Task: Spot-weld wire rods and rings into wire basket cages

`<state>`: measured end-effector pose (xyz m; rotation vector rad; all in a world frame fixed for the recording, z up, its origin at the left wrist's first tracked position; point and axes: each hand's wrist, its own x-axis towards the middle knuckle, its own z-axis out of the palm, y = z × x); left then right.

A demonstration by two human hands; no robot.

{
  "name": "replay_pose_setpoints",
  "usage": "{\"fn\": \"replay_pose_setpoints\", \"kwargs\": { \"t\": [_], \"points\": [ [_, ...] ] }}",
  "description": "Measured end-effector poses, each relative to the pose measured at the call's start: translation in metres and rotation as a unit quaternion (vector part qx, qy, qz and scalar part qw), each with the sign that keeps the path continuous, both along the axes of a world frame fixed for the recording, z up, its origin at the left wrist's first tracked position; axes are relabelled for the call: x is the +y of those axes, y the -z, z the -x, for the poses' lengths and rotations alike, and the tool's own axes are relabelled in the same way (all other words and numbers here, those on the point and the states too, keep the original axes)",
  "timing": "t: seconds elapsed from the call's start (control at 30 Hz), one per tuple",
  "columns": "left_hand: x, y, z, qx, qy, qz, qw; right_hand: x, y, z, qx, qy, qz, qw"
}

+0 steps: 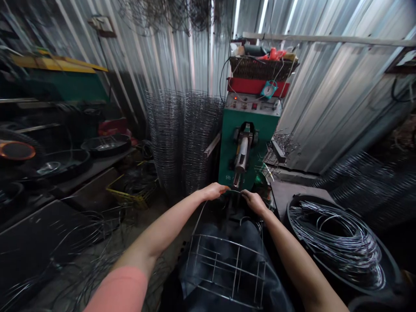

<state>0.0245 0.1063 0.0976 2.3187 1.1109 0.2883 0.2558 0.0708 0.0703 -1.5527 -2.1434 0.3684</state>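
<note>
Holding a wire frame (236, 269) over dark cloth (250, 234) on the lap, with its far end just below the rod (241, 156) of a green machine (227, 143). Made of thin, bare, silvery wire; laid out in long, slightly bowed bars crossed by shorter ones into wide, open, boxy cells. Glinting here and there. Ending, at the far side, in a curved strand (235, 191), pinched by the fingers of the left hand (215, 191) and right hand (255, 202).
</note>
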Motion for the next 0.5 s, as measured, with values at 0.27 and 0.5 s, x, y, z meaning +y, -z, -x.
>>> {"fn": "replay_pose_setpoints", "kwargs": {
  "t": [0.27,0.5],
  "points": [
    [0.021,0.002,-0.006,0.017,0.005,-0.040,0.999,0.024,-0.006,-0.005,-0.032,-0.010,0.016,0.999],
    [0.029,0.004,-0.005,0.011,-0.003,-0.060,0.998,0.035,-0.001,-0.005,-0.015,-0.014,0.018,1.000]
  ]
}}
